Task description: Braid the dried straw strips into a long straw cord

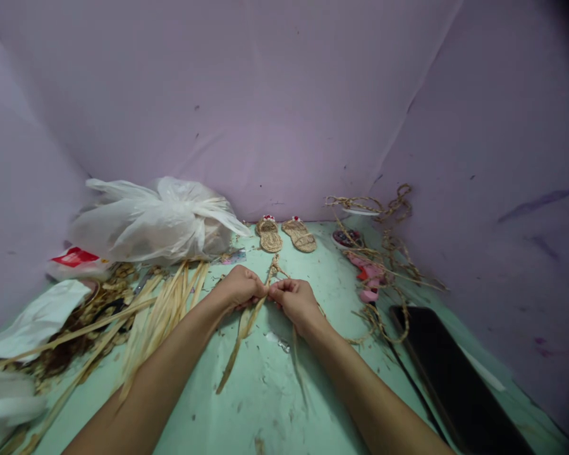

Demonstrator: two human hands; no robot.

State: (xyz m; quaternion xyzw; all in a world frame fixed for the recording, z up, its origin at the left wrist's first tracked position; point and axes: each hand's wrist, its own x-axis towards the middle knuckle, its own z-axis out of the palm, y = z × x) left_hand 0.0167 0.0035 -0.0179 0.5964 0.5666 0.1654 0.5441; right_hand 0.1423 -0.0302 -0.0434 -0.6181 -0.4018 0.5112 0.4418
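Note:
Both hands meet at the middle of the green surface, fingertips pinched close together. My left hand (243,287) is closed on dry fibre strips (239,344), whose loose ends hang down toward me. Closed too, my right hand (294,298) pinches the strips from the other side, with one pale end trailing below it. A twisted piece of fibre cord (275,265) runs up from between the fingers. Just beyond it lie two small woven slippers, the left slipper (269,235) and the right slipper (301,236), each with red-and-white trim. My fingers hide the exact gripping point.
A tied white plastic bag (171,221) sits at the back left. Loose flat strips (165,322) and scraps lie left, near scissors (111,309). To the right are tangled braided cord (401,265), a pink glue gun (370,275) with a cable, and a long black object (455,373).

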